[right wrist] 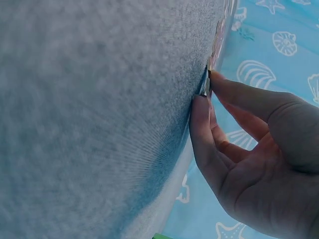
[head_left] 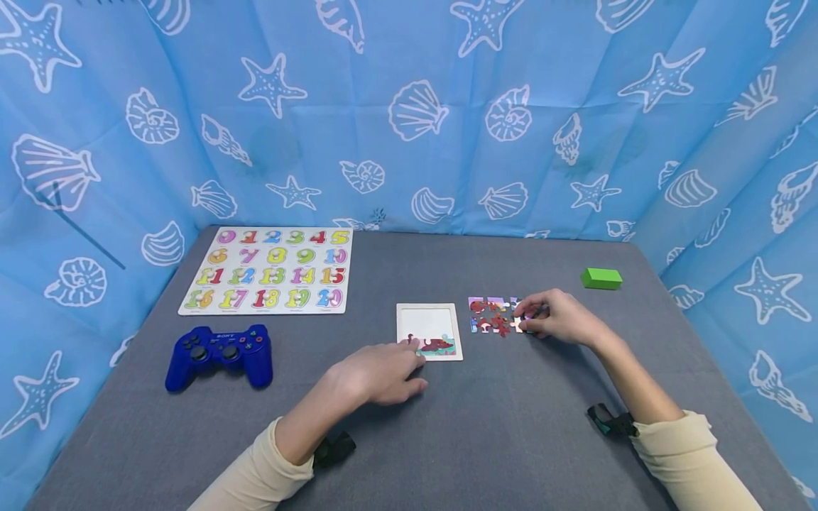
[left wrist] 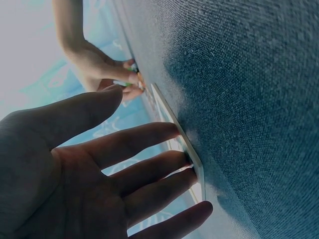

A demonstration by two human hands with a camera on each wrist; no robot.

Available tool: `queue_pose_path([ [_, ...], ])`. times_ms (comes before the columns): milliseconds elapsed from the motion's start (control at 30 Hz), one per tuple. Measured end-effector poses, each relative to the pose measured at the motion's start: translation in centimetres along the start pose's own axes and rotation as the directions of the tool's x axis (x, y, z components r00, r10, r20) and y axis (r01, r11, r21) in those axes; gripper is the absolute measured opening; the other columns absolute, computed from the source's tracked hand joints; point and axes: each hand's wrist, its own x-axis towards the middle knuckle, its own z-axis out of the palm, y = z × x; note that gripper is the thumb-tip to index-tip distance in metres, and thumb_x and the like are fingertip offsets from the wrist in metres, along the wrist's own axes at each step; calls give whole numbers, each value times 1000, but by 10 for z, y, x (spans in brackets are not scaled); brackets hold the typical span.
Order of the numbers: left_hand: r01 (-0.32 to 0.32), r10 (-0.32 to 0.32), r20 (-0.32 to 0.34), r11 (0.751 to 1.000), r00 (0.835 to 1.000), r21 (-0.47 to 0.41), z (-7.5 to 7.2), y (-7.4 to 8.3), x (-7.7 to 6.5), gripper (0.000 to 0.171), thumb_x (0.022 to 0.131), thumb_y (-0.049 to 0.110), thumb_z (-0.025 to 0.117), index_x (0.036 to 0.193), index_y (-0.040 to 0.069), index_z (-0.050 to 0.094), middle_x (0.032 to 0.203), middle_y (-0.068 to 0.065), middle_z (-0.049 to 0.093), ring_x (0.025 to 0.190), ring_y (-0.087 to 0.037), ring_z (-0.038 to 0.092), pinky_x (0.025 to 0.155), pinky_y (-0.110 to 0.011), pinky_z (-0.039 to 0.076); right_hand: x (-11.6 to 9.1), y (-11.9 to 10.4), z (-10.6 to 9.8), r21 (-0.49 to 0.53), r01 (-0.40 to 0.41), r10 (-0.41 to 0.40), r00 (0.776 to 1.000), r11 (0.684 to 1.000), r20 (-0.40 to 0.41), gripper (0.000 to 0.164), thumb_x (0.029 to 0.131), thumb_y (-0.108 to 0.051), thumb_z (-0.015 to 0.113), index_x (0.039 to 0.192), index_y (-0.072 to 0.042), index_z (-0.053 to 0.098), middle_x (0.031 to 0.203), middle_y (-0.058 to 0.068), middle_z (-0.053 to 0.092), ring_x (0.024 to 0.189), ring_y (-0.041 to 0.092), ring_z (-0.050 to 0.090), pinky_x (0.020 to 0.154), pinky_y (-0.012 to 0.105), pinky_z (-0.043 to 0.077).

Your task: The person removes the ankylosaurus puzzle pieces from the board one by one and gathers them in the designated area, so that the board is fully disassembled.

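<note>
A small square puzzle tray [head_left: 427,319] lies mid-table, with joined jigsaw pieces [head_left: 438,345] along its near side. My left hand [head_left: 382,374] reaches over its near left corner. In the left wrist view those fingers [left wrist: 149,172] are extended, tips right at the tray's edge. To the right of the tray lie several loose jigsaw pieces [head_left: 488,306] in purple and red. My right hand [head_left: 562,318] is at their right end. Between thumb and fingertips it pinches a thin jigsaw piece [right wrist: 205,85], seen edge-on in the right wrist view, close over the cloth.
A number puzzle board [head_left: 249,303] lies at the back left. Nearer on that side sits a blue game controller [head_left: 219,355]. A green block [head_left: 601,278] stands at the back right. Behind the grey table [head_left: 498,440] hangs a blue curtain [head_left: 358,142] with shell prints.
</note>
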Motion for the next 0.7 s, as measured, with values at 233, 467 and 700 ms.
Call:
queue_pose_path([
  [233, -8, 8, -1, 1000, 1000, 0, 0, -1, 1, 55, 110, 40, 64, 158, 14, 59, 176, -5, 41, 161, -23, 45, 130, -49, 41, -2, -3, 1, -36, 2, -3, 1000, 999, -14, 18, 98, -2, 77, 116, 1, 78, 97, 12, 77, 78, 13, 70, 65, 30, 63],
  [467, -10, 10, -8, 1000, 1000, 6, 0, -3, 2, 54, 110, 41, 65, 157, 14, 60, 175, -4, 44, 158, -23, 50, 128, -49, 43, -2, -3, 3, -91, 22, -25, 999, 996, -27, 15, 98, -3, 77, 112, -1, 78, 97, 11, 75, 75, 13, 67, 63, 27, 60],
  [700, -28, 29, -28, 999, 999, 25, -1, -3, 1, 53, 109, 40, 65, 154, 13, 62, 173, -6, 47, 158, -22, 49, 129, -48, 42, -3, -3, 3, -79, 39, -42, 998, 996, -39, 16, 98, -2, 77, 114, -1, 78, 98, 12, 77, 75, 12, 68, 63, 26, 60],
])
